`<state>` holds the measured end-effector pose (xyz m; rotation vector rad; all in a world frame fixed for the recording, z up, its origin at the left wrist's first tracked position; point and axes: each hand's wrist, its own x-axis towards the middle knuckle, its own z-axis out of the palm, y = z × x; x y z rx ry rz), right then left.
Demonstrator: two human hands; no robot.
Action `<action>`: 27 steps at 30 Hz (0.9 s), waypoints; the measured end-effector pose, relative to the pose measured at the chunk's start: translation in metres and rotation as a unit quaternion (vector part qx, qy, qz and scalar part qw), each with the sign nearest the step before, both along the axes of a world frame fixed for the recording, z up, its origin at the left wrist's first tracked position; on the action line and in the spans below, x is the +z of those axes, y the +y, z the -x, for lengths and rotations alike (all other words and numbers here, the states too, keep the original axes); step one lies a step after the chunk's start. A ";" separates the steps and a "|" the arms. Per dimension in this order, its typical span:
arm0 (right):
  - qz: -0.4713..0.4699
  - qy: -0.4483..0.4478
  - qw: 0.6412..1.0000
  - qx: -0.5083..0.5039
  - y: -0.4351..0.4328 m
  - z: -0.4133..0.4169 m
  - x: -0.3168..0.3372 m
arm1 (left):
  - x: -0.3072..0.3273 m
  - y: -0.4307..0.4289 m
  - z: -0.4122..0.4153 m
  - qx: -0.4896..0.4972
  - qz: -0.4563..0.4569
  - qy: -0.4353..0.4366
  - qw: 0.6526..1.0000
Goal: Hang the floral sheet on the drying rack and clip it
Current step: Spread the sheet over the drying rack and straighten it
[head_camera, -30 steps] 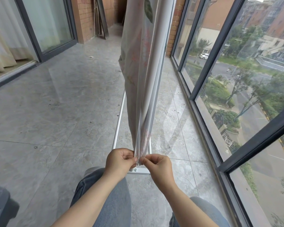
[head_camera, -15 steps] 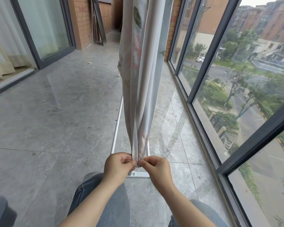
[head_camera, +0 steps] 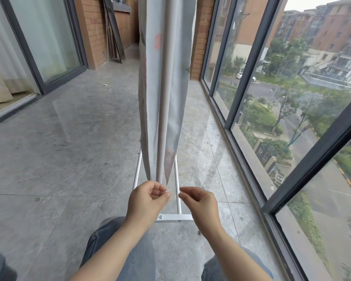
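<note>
The pale grey fabric sheet with a faint floral print (head_camera: 164,98) hangs in long vertical folds straight above the fingers. Its lower hem ends just at the curled fingers (head_camera: 158,192) of the left hand (head_camera: 148,201). I cannot tell whether they pinch the hem or only touch it. The right hand (head_camera: 200,203) sits just beside, apart from the cloth, its thumb and forefinger closed together on nothing. Between and below both hands runs the white metal-tube drying rack (head_camera: 176,217), its foot bar on the glossy grey stone floor tiles (head_camera: 69,159). Beyond the right fingers stands the dark-framed glass window wall (head_camera: 249,126).
</note>
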<state>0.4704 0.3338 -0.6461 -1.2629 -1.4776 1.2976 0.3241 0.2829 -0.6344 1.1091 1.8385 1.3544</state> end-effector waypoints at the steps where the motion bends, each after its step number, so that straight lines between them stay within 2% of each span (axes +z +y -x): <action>1: -0.005 0.005 1.000 -0.005 0.001 -0.003 0.003 | 0.003 0.002 -0.003 -0.003 -0.005 -0.001 1.000; 13: -0.055 0.028 0.995 -0.076 0.039 -0.047 0.022 | 0.020 0.055 -0.044 -0.055 -0.037 -0.001 0.998; 27: -0.095 0.031 0.985 -0.141 0.193 -0.070 0.057 | 0.057 0.222 -0.075 -0.052 -0.082 0.020 0.995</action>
